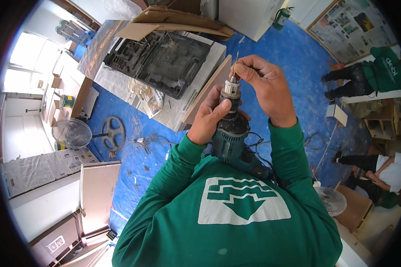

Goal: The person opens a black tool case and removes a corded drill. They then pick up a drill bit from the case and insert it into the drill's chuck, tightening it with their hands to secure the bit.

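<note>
Against my chest I have a corded teal power drill, its silver chuck pointing away from me. My left hand is wrapped round the drill just below the chuck, thumb on top. A thin drill bit stands at the chuck's mouth, and my right hand pinches it between thumb and fingers. Whether the chuck's jaws grip the bit is hidden by my fingers. Beyond my left hand, an open black tool case with bits and small parts lies on a covered worktop.
Blue sheeting covers the floor, with cables on it. A fan stands at left, another fan at right. Cardboard lies behind the case. Two people are at right, one in a green top, one in a white shirt.
</note>
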`<control>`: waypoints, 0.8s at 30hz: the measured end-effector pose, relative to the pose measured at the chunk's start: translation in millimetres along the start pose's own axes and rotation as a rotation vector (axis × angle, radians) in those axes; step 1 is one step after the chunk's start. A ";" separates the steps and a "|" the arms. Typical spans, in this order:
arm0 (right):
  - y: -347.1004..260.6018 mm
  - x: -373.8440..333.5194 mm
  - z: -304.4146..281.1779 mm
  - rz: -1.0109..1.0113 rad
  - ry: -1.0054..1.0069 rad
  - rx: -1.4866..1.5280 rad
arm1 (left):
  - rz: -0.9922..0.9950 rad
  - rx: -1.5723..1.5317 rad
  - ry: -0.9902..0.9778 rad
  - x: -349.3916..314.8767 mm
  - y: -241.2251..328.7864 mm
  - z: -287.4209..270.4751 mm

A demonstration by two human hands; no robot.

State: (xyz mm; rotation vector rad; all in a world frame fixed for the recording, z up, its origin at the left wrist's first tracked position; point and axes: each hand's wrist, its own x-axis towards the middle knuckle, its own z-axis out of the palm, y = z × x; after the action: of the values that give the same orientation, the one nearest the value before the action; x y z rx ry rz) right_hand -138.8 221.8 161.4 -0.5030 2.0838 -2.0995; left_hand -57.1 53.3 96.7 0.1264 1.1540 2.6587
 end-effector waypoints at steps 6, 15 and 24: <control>11.7 0.8 -0.1 0.017 -0.001 0.113 | -0.073 0.110 -0.011 -3.2 1.9 -9.5; 37.0 1.5 -14.2 -0.397 -0.140 -0.408 | -0.099 0.132 0.094 -6.4 3.9 1.9; 49.6 8.3 -12.4 -0.462 -0.173 -0.342 | -0.112 0.105 0.109 -15.0 -13.2 -8.5</control>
State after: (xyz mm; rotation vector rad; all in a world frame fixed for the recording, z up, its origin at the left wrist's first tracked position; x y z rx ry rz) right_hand -157.4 229.3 113.6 -1.2712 2.4043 -1.8038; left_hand -41.6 52.2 81.4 -0.0637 1.2950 2.5353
